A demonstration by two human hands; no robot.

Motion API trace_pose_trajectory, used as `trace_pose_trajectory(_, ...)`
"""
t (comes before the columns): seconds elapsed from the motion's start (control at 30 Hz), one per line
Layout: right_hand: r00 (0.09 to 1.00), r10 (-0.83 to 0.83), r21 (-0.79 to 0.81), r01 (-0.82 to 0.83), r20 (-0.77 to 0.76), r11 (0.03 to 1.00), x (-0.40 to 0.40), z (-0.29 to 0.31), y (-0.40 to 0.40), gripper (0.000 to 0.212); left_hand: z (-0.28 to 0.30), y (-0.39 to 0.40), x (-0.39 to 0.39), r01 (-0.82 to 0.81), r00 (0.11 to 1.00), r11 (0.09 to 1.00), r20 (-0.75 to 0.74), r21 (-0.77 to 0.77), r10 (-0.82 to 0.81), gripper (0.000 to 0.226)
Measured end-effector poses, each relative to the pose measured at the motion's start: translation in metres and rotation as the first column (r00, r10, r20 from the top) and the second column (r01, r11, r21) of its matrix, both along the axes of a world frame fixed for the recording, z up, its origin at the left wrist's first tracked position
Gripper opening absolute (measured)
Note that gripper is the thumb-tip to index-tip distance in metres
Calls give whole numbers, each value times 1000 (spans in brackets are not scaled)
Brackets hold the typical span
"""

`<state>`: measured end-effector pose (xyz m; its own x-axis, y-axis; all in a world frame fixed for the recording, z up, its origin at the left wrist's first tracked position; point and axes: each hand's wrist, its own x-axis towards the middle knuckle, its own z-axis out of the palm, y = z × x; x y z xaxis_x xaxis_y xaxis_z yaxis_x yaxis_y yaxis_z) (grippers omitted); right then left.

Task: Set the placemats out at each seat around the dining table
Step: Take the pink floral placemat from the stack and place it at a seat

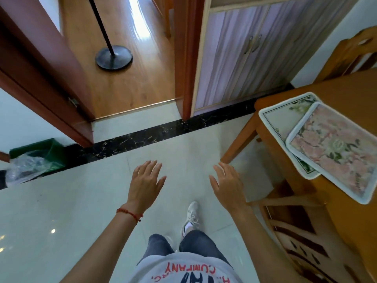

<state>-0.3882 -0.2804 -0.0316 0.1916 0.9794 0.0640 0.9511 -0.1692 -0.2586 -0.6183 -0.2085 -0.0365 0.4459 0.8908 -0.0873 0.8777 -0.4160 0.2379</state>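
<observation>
Floral placemats (334, 149) overlap on table (350, 213); hands (186, 183) seemingly empty.

A pink floral placemat (334, 149) is showing white edging over a pale green-leafed placemat (285, 117), the table (346, 90) is glowing orange-brown, a red bracelet (130, 213) is ringing the wrist, and a green bin (43, 151) is sitting against black marbled trim (163, 131).

Pale glossy tile floor (61, 211) crossed by a black marble strip (142, 137) — an open reddish-brown wooden door (47, 78), a lilac-panelled cabinet (244, 54), a black round lamp base (113, 57) on sunlit wood flooring.
</observation>
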Motion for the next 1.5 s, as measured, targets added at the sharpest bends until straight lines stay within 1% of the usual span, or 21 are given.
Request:
trace_pose_trajectory(0.03, 1000, -11, 19, 11, -1, 1000, 4, -2, 4, 68, -1, 6, 5, 4, 1000, 1000, 12, 11, -4, 69)
trace_pose_trajectory(0.1, 998, -53, 4, 53, -16, 999, 29, -3, 27, 67, 1, 35, 33, 32, 999, 999, -22, -23, -32, 69)
trace_pose_trajectory(0.13, 999, -50, 17, 50, -9, 999, 31, -3, 32, 66, 1, 39, 36, 41, 999, 999, -9, -8, -41, 68)
trace_pose_trajectory(0.27, 994, -111, -6, 111, -1, 994, 68, 1, 62, 48, 10, 82, 77, 98, 995, 995, 1, 30, -98, 68)
trace_pose_trajectory(0.33, 991, -134, -21, 134, 7, 991, 89, 2, 74, 50, 14, 104, 100, 126, 992, 990, -6, 59, -126, 68)
trace_pose_trajectory(0.37, 988, -156, -24, 156, -3, 988, 100, 2, 79, 50, 17, 113, 111, 141, 990, 989, -16, 50, -140, 68)
trace_pose_trajectory(0.43, 971, -237, 14, 238, -34, 971, 118, 3, 85, 42, 17, 128, 131, 182, 983, 982, -23, 49, -181, 69)
trace_pose_trajectory(0.5, 960, -278, 41, 279, -30, 959, 129, 4, 85, 45, 17, 140, 150, 225, 974, 973, -26, 40, -225, 69)
trace_pose_trajectory(0.57, 948, -320, 55, 319, -2, 946, 141, 6, 85, 49, 16, 153, 171, 272, 962, 961, -20, 42, -272, 68)
trace_pose_trajectory(0.67, 913, -407, 19, 407, 3, 913, 160, 5, 87, 44, 16, 173, 207, 361, 933, 932, -7, 33, -361, 64)
trace_pose_trajectory(0.8, 853, -521, 57, 521, -7, 852, 183, 8, 87, 39, 15, 201, 260, 497, 868, 868, 3, 19, -497, 64)
trace_pose_trajectory(0.87, 804, -594, 45, 594, -19, 803, 193, 12, 88, 41, 14, 216, 288, 588, 809, 808, 1, 22, -588, 63)
trace_pose_trajectory(1.0, 655, -755, 23, 756, -44, 654, 206, 15, 93, 42, 17, 248, 341, 753, 656, 655, 10, 63, -755, 60)
trace_pose_trajectory(1.1, 560, -826, 7, 828, -59, 561, 211, 15, 96, 43, 21, 268, 373, 832, 551, 552, 30, 59, -834, 69)
trace_pose_trajectory(1.2, 456, -888, 10, 890, -61, 456, 212, 16, 97, 40, 22, 279, 399, 889, 449, 453, 60, 63, -891, 71)
trace_pose_trajectory(1.3, 358, -933, 33, 933, -37, 357, 211, 18, 96, 36, 23, 283, 423, 917, 386, 391, 76, 76, -919, 68)
trace_pose_trajectory(1.4, 259, -965, 14, 966, -31, 259, 210, 19, 90, 36, 25, 278, 442, 940, 326, 333, 91, 75, -941, 66)
trace_pose_trajectory(1.5, 184, -982, -5, 983, -39, 185, 215, 21, 84, 36, 28, 268, 462, 956, 273, 281, 89, 84, -958, 54)
